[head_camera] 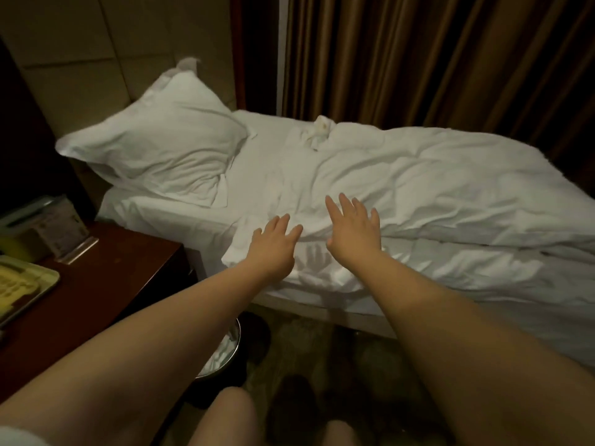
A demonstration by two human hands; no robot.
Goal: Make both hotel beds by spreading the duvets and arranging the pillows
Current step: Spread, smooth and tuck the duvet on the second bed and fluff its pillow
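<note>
I have just the one view, a wide-angle camera on the person's head, set at the near long side of the bed and facing forward and down across it toward the brown curtain beyond. It sits close, with both forearms running up from the bottom edge to the left hand and right hand mid-frame. The pillow falls upper left, the dark nightstand lower left, and the duvet runs off the right edge.
</note>
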